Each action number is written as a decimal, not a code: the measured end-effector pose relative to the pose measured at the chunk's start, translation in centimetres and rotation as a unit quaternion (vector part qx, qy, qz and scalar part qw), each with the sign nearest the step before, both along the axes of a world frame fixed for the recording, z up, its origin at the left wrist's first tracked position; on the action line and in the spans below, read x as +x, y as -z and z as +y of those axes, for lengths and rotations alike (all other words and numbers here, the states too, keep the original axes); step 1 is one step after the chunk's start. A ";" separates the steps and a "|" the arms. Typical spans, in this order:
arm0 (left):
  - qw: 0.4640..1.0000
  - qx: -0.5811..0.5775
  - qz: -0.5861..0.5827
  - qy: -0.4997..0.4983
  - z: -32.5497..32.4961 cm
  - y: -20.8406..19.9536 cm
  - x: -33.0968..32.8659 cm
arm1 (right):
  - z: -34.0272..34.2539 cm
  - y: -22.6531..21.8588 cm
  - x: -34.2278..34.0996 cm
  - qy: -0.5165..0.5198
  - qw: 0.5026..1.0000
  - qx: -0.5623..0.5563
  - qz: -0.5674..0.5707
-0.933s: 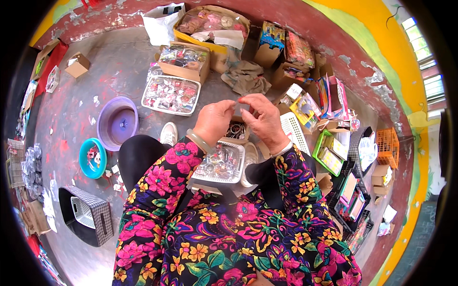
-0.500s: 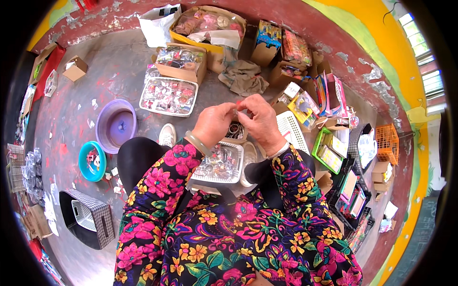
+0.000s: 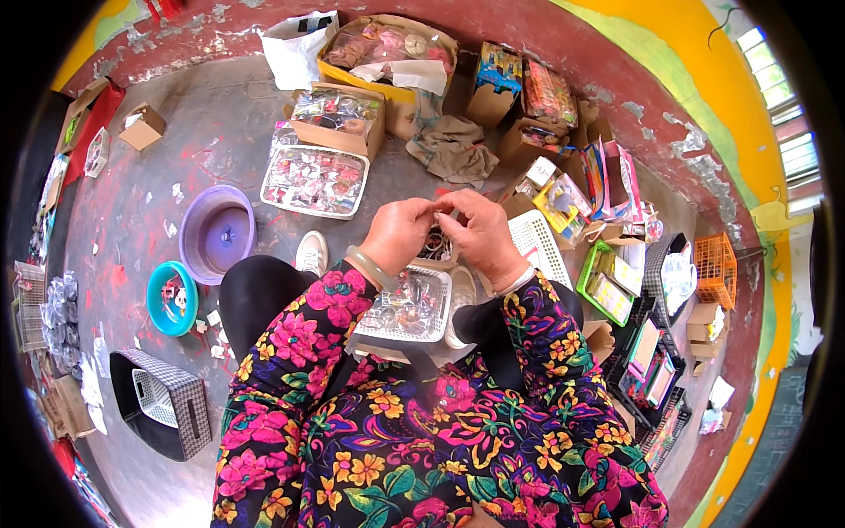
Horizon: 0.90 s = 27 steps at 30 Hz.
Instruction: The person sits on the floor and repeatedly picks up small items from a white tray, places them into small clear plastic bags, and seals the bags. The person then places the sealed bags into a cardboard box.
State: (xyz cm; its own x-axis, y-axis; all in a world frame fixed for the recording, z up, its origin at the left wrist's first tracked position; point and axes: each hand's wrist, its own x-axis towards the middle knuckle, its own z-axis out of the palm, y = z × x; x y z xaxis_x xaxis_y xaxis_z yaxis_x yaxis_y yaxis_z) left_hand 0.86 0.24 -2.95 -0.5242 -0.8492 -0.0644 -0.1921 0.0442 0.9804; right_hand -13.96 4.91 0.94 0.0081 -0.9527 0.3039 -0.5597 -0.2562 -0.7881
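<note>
My left hand [image 3: 398,233] and my right hand [image 3: 481,236] are raised together in front of me, fingertips pinched on one small item [image 3: 443,211] too small to name. A pale green bangle sits on my left wrist. Right below the hands a white plastic basket [image 3: 407,305] full of small wrapped trinkets rests between my knees. A smaller container of dark small pieces [image 3: 436,245] sits just beyond it, partly hidden by my hands. My floral sleeves fill the lower part of the view.
On the grey floor lie a flat clear tray of trinkets [image 3: 314,180], cardboard boxes of packets [image 3: 336,116], a crumpled cloth [image 3: 452,151], a purple basin [image 3: 217,234], a teal bowl [image 3: 172,297] and a checked basket [image 3: 163,401]. Crates and packaged goods crowd the right side [image 3: 607,282].
My two hands have stayed pinched together on the small item, shifting only slightly. Nothing else on the floor has moved.
</note>
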 end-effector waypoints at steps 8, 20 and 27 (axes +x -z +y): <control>0.996 -0.079 -0.030 -0.006 0.0 -0.5 0.0 | 0.0 -0.1 -0.3 0.029 0.997 0.071 -0.018; 0.993 -0.102 -0.060 0.023 0.0 -1.1 0.6 | -0.1 0.1 -1.0 0.007 0.998 0.054 -0.015; 0.993 -0.079 -0.085 0.037 -0.4 -0.7 0.7 | -0.1 0.5 -1.0 -0.024 0.994 0.068 -0.077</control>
State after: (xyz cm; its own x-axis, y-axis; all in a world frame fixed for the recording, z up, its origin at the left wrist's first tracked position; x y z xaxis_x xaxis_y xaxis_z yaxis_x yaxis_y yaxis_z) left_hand 1.60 -0.14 -2.24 -0.5787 -0.8151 -0.0264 -0.3446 0.2151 0.9138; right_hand -15.00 4.81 0.44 0.0184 -0.9848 0.1728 -0.4191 -0.1645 -0.8929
